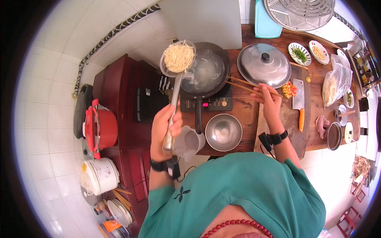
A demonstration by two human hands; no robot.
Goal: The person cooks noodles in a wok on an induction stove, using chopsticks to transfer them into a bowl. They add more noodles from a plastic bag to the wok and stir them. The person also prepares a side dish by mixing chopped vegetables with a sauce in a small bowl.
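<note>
My left hand (167, 126) grips the metal handle of a strainer ladle (176, 92). Its bowl is heaped with pale noodles (179, 56) and hangs over the left rim of a dark wok (190, 84). Cloudy liquid (207, 68) and a few stray noodle strands are in the wok, which sits on an induction cooker (221, 102) with a lit display. In my right hand (269, 99) is a pair of wooden chopsticks (242, 84), their tips at the wok's right rim. An empty metal bowl (223, 132) stands below the wok, beside a translucent plastic jug (198, 139).
Right of the wok lie a domed metal lid (253, 67), chopped red and yellow pieces (289, 89) and a cleaver (298, 98) on a cutting board (285, 128). Farther right are a plate of chopped greens (300, 55) and a plastic bag (336, 80). A red pot (107, 129) stands at left.
</note>
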